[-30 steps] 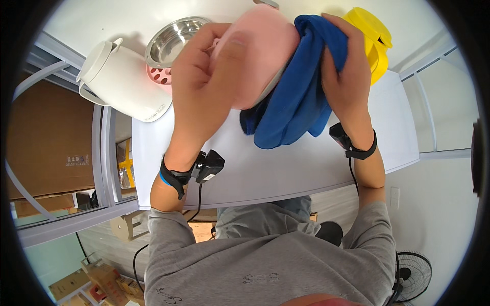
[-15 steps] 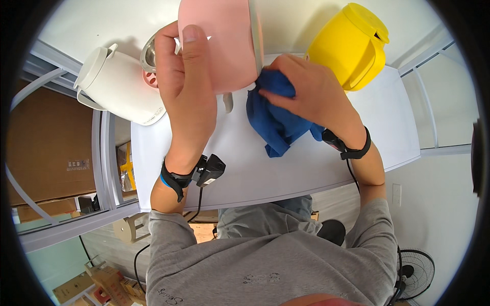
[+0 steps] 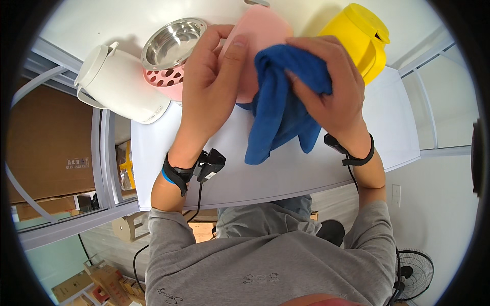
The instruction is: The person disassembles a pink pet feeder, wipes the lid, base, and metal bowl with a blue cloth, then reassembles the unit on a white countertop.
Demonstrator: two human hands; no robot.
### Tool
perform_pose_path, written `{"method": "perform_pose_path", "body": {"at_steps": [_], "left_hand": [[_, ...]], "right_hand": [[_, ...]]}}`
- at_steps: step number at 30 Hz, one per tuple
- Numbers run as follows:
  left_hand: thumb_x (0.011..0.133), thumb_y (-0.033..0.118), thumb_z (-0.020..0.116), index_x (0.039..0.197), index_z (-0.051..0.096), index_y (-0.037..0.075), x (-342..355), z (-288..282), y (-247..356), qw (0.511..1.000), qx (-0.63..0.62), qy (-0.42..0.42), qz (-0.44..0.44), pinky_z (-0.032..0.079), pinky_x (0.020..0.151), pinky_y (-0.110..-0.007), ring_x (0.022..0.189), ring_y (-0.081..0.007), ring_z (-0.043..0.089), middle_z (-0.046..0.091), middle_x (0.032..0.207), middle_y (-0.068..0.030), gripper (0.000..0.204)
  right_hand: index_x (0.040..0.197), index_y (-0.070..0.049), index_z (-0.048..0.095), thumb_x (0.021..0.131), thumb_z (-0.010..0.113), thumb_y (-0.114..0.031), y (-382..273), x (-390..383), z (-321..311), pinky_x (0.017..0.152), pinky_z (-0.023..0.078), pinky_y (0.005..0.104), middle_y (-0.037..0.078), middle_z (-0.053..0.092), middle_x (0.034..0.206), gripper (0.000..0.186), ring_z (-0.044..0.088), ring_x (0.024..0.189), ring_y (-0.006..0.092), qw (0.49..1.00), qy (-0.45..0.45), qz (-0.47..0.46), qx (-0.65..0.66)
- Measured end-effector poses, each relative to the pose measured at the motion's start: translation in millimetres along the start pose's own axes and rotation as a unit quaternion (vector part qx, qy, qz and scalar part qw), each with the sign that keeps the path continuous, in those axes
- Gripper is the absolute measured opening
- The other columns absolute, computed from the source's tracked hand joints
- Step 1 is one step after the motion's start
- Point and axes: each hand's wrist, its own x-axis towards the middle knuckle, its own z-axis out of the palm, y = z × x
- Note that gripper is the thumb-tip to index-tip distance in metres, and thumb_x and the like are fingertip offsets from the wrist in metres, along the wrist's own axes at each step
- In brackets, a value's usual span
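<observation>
My left hand (image 3: 209,86) grips a pink rounded plastic object (image 3: 258,28) near the top middle, thumb on its face. My right hand (image 3: 332,86) holds a bunched blue cloth (image 3: 273,117) against the lower right of the pink object, hiding part of it. Left of my left hand sit a steel bowl (image 3: 172,43) and, below it, a pink base with red-looking holes (image 3: 161,76). A white lidded pitcher (image 3: 122,81) leans at the left. A yellow lidded pitcher (image 3: 352,35) lies tilted behind my right hand.
The white tabletop (image 3: 388,127) curves beneath my hands, with a pale wall behind. A framed panel and cardboard (image 3: 51,137) stand at the left. A fan (image 3: 416,270) is on the floor at lower right. Black devices (image 3: 206,166) are strapped to both wrists, with cables hanging.
Since half a second ago, the pink object has come back down and tilted, uncovering the steel bowl. My right hand has raised the blue cloth and spread it over the object's lower right.
</observation>
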Motion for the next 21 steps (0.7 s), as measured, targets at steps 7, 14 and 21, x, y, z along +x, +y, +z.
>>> {"method": "perform_pose_path", "body": {"at_steps": [7,14,21], "left_hand": [[0.122,0.024,0.062,0.131,0.069,0.001,3,-2,-8,0.999,0.036,0.011,0.02,0.044,0.073,-0.017,0.085,0.0,0.056,0.068,0.094,0.0058,0.025],[0.118,0.025,0.07,0.135,0.067,0.002,2,-6,4,1.0,0.005,0.019,-0.023,0.055,0.08,-0.022,0.098,-0.0044,0.068,0.077,0.112,-0.0034,0.029],[0.107,0.021,0.084,0.148,0.062,0.002,-4,-6,13,0.989,0.122,-0.076,-0.022,0.061,0.093,-0.031,0.111,-0.0136,0.073,0.076,0.127,-0.0098,0.05]], "right_hand": [[0.14,-0.02,0.074,0.089,0.081,0.002,13,-3,-1,0.089,0.062,0.0338,0.004,0.077,0.123,0.056,0.078,0.108,0.0339,0.978,0.008,0.079,-0.193],[0.143,-0.021,0.07,0.096,0.087,-0.02,29,-18,-4,0.077,0.063,0.0398,0.004,0.074,0.113,0.05,0.078,0.102,0.0319,0.94,-0.161,0.138,-0.266],[0.156,-0.017,0.06,0.09,0.094,-0.02,19,-11,4,0.099,0.062,0.0484,0.017,0.063,0.148,0.074,0.072,0.124,0.0413,0.973,-0.145,0.164,-0.07]]}}
